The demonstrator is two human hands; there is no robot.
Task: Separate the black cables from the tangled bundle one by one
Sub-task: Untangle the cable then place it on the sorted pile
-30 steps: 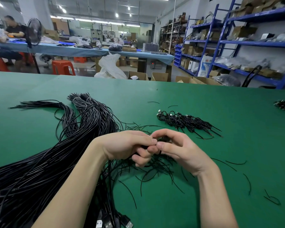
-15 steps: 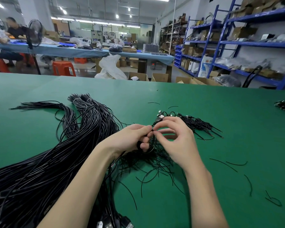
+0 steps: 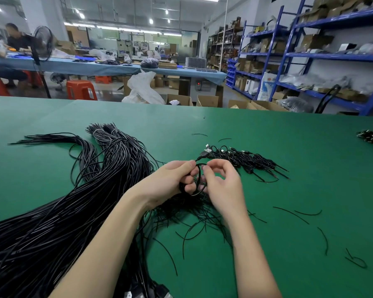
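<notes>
Here the left hand (image 3: 170, 179) pinches a coiled cable (image 3: 199, 181) just right of the big bundle (image 3: 73, 211), the right hand (image 3: 221, 181) pinching its loop; best keep the coil tight while easing it free.

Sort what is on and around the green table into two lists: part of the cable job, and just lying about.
Part of the job:
- left hand and right hand, both gripping the coiled cable
- tangled bundle
- pile of coiled cables

Just lying about:
- loose black offcuts
- orange stool
- standing fan
- blue shelving
</notes>
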